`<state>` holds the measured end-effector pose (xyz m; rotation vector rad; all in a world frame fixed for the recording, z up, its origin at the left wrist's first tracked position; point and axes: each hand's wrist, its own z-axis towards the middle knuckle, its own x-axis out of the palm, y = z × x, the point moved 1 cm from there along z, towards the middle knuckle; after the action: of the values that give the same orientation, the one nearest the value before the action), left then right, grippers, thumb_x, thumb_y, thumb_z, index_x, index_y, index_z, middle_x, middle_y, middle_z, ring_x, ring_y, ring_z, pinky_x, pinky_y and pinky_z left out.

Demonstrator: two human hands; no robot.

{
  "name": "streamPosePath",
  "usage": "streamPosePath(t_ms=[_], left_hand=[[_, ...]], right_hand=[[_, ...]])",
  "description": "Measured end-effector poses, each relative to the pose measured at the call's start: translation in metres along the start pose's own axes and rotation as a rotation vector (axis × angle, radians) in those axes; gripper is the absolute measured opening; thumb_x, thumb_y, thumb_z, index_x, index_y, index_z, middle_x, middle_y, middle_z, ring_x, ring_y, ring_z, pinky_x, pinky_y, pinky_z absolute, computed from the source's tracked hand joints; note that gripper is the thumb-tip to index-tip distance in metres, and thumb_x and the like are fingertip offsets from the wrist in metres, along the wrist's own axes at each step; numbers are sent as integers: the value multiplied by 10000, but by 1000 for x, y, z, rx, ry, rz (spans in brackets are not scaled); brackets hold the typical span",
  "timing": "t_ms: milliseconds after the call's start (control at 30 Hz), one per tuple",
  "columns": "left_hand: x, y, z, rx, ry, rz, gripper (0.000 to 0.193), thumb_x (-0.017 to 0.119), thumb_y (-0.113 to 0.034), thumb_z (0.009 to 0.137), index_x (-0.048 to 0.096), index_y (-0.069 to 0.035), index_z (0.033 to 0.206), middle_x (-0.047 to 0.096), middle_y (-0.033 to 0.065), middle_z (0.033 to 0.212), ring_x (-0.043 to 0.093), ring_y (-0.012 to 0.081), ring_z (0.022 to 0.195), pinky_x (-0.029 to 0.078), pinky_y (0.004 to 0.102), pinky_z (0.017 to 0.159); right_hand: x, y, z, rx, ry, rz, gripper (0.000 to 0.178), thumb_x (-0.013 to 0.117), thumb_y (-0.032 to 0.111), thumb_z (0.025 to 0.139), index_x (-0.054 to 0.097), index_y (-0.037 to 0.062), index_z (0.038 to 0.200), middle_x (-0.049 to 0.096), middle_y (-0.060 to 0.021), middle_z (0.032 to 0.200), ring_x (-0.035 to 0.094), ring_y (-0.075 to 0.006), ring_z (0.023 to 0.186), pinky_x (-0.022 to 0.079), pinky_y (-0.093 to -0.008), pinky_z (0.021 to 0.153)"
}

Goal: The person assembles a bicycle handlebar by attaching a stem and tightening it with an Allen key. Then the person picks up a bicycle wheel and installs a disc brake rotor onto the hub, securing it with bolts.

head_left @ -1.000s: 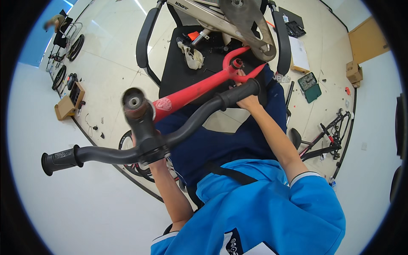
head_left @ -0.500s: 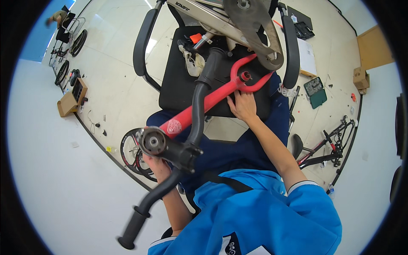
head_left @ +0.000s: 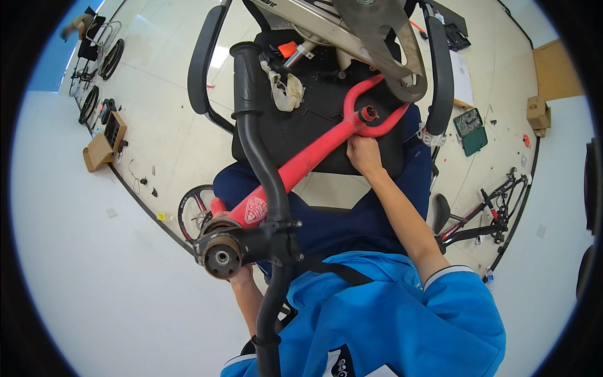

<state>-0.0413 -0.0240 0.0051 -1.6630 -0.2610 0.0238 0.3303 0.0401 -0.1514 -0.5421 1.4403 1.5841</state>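
Note:
A red bicycle frame (head_left: 314, 152) lies slantwise over my lap, its forked end resting over the black chair seat (head_left: 264, 135). A black handlebar (head_left: 267, 179) is fixed by its stem (head_left: 267, 245) at the near left end, and its lower grip runs out of view. Beneath that end, my left hand (head_left: 241, 274) is wrapped round the frame, with the palm mostly hidden and fingertips showing on the far side. My right hand (head_left: 364, 154) is closed against the frame just below the fork, fingertips out of sight.
A silver bicycle frame (head_left: 314, 25) with a large crank arm (head_left: 389, 53) overhangs the chair seat. On the seat lie a whitish cloth (head_left: 286, 91), an orange piece (head_left: 287, 49) and a hex key (head_left: 320, 115). Black armrests (head_left: 210, 60) flank it. A person (head_left: 80, 25) is far left.
The handlebar has swung counterclockwise, its upper grip moving left and its lower half right. The frame's near end has tilted and dropped slightly. My right hand's fingers have curled into a closed grip.

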Motion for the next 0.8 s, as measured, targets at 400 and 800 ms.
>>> streamPosePath(t_ms=[400,800], left_hand=[[0,0,8,0,52,29,559,729,-305,873,561,-22,1325,586,123,1320,562,229,1225,418,384,1089],[-2,-3,7,-1,90,51,543,732,-306,868,577,-27,1307,588,126,1312,566,231,1213,415,386,1090]], right_hand=[[-58,-6,-42,-49,-292,-33,326,805,165,768,703,35,1050,651,-114,1082,614,-301,1016,477,-401,850],[-78,-19,-48,44,-251,210,257,781,44,769,709,0,1011,692,-119,942,646,-291,894,530,-355,798]])
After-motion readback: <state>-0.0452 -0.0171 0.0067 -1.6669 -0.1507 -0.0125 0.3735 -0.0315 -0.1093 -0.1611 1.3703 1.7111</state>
